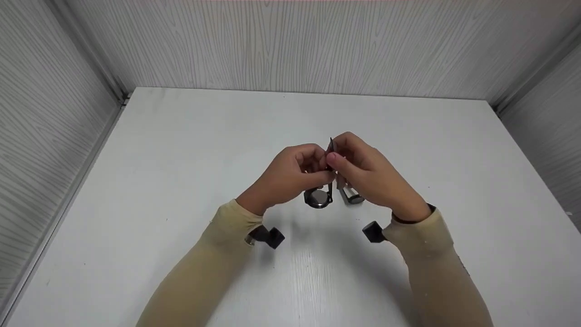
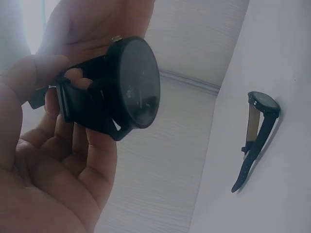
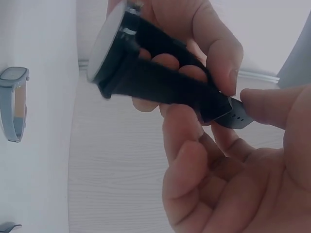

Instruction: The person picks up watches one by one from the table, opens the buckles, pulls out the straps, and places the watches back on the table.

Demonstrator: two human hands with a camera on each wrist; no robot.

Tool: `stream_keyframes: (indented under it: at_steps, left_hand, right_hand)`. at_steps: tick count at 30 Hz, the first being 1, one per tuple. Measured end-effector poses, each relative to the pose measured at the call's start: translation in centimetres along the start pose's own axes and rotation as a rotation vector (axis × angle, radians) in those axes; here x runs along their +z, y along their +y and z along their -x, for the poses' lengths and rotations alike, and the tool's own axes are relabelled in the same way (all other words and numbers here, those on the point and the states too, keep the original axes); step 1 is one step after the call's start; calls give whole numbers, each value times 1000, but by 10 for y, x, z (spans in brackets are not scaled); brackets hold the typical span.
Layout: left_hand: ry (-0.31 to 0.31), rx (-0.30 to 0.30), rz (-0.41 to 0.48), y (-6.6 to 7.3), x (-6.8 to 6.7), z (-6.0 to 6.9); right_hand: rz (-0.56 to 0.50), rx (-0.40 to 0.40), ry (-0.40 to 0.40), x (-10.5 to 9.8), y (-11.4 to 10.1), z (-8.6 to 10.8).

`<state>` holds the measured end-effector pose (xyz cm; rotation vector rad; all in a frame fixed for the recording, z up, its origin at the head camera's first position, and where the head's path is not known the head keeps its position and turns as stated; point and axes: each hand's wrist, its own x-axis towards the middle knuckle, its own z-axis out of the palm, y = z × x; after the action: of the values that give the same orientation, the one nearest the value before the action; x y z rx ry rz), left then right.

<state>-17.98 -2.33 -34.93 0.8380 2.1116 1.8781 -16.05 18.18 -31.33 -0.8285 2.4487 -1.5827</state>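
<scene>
A wristwatch with a round dial and black strap is held up between both hands. My left hand grips it, with fingertips inside the strap loop and the thumb against the outside. My right hand pinches the strap near its end, where the holed tip sticks out past a band on the strap. In the left wrist view the dark dial faces right. Fingers hide part of the strap, so I cannot tell how the buckle sits.
A second watch with a dark strap and tan lining lies on its side on the white table, partly behind my right hand in the head view. A dark thin piece shows at the right wrist view's lower left corner. Pale wood-grain panels surround the table.
</scene>
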Motion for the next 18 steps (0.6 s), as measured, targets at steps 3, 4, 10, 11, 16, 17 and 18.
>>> stream_keyframes:
  at_steps: [3, 4, 10, 11, 16, 17, 18]
  left_hand:
    - [13, 68, -57, 0, 1, 1]
    - [17, 84, -72, -1, 1, 1]
    - [43, 141, -132, -2, 2, 1]
    - [47, 158, -152, -2, 2, 1]
    - [62, 248, -330, -4, 1, -1]
    - [66, 258, -369, -4, 1, -1]
    - [72, 262, -407, -4, 1, -1]
  right_hand:
    - [4, 10, 0, 1, 0, -2]
    - [3, 12, 0, 1, 1, -2]
    - [-21, 26, 15, 3, 5, -5]
    - [-27, 28, 23, 3, 6, -5]
    - [-44, 13, 74, 3, 9, -6]
    - [-40, 8, 85, 3, 9, -7]
    - [-32, 2, 97, 3, 10, -7]
